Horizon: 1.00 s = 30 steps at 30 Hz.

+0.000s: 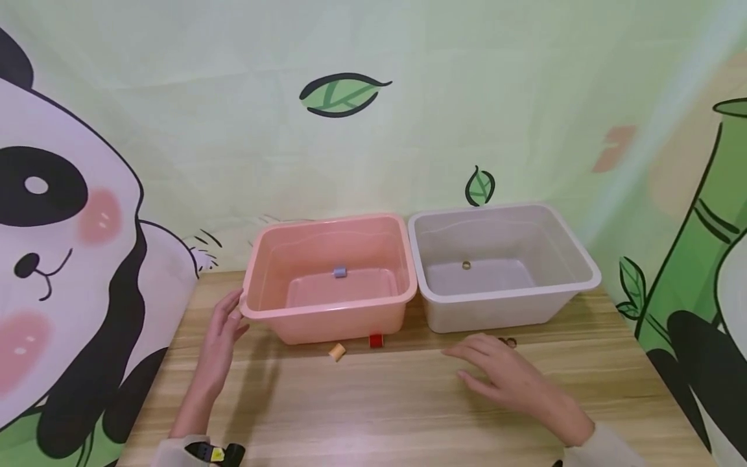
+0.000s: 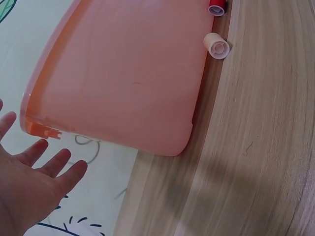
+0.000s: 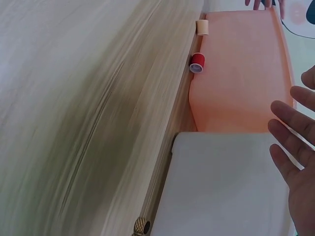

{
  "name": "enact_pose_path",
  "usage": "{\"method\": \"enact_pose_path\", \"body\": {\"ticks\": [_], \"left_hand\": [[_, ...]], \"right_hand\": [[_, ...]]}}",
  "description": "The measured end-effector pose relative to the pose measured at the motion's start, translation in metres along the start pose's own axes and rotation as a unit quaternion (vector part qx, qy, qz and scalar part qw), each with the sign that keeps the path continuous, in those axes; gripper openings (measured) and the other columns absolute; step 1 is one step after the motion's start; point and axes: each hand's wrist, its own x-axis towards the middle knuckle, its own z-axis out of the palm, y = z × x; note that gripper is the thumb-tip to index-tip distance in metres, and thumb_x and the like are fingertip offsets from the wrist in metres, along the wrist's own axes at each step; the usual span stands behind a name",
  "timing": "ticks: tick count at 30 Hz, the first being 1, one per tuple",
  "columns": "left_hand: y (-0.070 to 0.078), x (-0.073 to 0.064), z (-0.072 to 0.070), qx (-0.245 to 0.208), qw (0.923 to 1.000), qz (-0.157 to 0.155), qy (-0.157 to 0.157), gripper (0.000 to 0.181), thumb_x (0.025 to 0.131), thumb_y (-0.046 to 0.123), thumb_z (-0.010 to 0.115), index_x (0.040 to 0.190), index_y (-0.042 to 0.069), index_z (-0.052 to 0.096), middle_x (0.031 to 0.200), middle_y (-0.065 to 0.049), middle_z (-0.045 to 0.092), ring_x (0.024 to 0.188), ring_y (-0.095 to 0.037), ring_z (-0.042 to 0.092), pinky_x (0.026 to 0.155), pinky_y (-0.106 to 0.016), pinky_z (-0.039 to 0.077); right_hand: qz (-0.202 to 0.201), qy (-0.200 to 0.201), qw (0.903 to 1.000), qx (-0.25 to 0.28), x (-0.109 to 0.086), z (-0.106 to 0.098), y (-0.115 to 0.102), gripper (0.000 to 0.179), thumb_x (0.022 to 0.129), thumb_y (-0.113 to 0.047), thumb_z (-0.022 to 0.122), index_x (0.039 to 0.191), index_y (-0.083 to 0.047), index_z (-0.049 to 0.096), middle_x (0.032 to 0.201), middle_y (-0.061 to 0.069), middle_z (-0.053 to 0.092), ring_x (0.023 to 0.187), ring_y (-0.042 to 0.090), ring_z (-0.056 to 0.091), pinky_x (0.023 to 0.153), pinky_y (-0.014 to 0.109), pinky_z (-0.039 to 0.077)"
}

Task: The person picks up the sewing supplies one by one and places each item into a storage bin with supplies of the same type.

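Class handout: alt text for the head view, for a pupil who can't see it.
A person's left hand is beside a pink tub, their right hand in front of a grey tub. The pink tub holds a blue piece; a red spool and a tan spool are before it.

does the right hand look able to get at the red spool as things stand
Probably yes: the right hand appears to hold nothing, and only tabletop shows between it and the red spool, which sits in front of the pink bin.

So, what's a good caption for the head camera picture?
Left hand by pink tub, right hand by gray tub, red spool and tan spool between.
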Motion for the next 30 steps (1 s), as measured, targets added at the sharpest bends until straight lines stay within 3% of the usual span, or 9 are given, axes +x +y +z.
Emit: {"method": "enact_pose_path", "body": {"ticks": [3, 10, 18, 25, 30], "left_hand": [[-0.004, 0.003, 0.000, -0.003, 1.0000, -0.003, -0.005, 0.049, 0.112, 0.035, 0.037, 0.158, 0.018, 0.032, 0.162, -0.010, 0.032, 0.134, -0.008, 0.045, 0.100, -0.017, 0.046], [-0.009, 0.011, 0.001, -0.038, 0.9989, -0.026, 0.000, 0.047, 0.110, 0.035, 0.043, 0.145, 0.004, 0.041, 0.159, -0.011, 0.032, 0.130, -0.007, 0.048, 0.101, -0.017, 0.047], [-0.011, 0.015, 0.007, -0.158, 0.9863, -0.047, 0.013, 0.044, 0.110, 0.032, 0.046, 0.138, -0.002, 0.038, 0.145, -0.005, 0.038, 0.127, -0.018, 0.049, 0.101, -0.023, 0.051], [-0.017, 0.014, 0.011, -0.175, 0.9812, -0.078, 0.022, 0.047, 0.108, 0.033, 0.050, 0.143, 0.003, 0.039, 0.151, -0.006, 0.035, 0.132, -0.020, 0.044, 0.100, -0.023, 0.052], [-0.016, 0.018, 0.011, -0.173, 0.9817, -0.076, 0.021, 0.049, 0.108, 0.032, 0.050, 0.151, 0.013, 0.038, 0.161, -0.009, 0.029, 0.138, -0.023, 0.042, 0.101, -0.026, 0.052]], "right_hand": [[-0.002, 0.001, 1.0000, 0.004, 0.003, 0.004, 0.000, 0.039, 0.093, -0.018, 0.072, 0.131, -0.014, 0.066, 0.121, -0.005, 0.067, 0.110, 0.014, 0.063, 0.093, 0.041, 0.055], [-0.003, 0.007, 0.9999, 0.012, 0.016, 0.014, -0.002, 0.038, 0.095, -0.020, 0.069, 0.133, -0.016, 0.065, 0.122, -0.006, 0.067, 0.111, 0.014, 0.063, 0.094, 0.039, 0.056], [-0.009, 0.019, 0.9996, 0.018, 0.027, 0.022, -0.004, 0.035, 0.097, -0.022, 0.068, 0.131, -0.016, 0.066, 0.121, -0.006, 0.067, 0.112, 0.015, 0.063, 0.096, 0.039, 0.055], [-0.003, 0.032, 0.9993, 0.017, 0.026, 0.030, -0.004, 0.042, 0.089, -0.015, 0.075, 0.130, -0.017, 0.067, 0.122, -0.008, 0.068, 0.114, 0.014, 0.062, 0.096, 0.036, 0.055], [0.009, 0.037, 0.9991, 0.021, 0.028, 0.033, -0.003, 0.037, 0.094, -0.021, 0.070, 0.130, -0.017, 0.066, 0.126, -0.008, 0.067, 0.114, 0.016, 0.063, 0.096, 0.037, 0.056]]}}
